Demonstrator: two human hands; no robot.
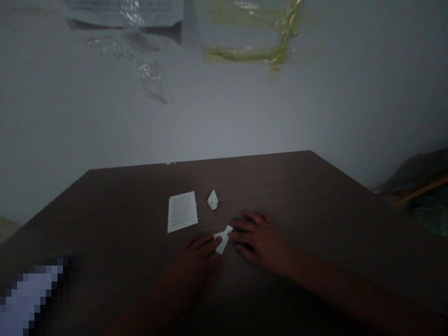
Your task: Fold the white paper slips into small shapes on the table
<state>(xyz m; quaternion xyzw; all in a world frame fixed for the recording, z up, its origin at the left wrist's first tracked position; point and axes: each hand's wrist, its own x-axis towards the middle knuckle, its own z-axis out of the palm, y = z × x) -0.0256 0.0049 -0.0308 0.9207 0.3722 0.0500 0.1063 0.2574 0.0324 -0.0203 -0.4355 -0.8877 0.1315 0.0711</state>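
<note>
A small folded white paper piece (pixel 224 238) lies on the dark brown table (pixel 315 205) between my hands. My left hand (pixel 199 259) rests flat with its fingertips on the paper's left edge. My right hand (pixel 261 240) lies palm down, fingers stretched out, touching the paper's right end. A printed white paper sheet (pixel 182 211) lies flat just beyond my left hand. A small folded white paper shape (pixel 213 199) stands to the right of that sheet.
The table's far edge meets a pale wall (pixel 224 116). Clear and yellowish tape strips (pixel 276 42) and papers (pixel 119 11) hang on the wall. Cluttered items (pixel 420 191) sit beyond the table's right edge. A blurred patch (pixel 31 294) covers the lower left.
</note>
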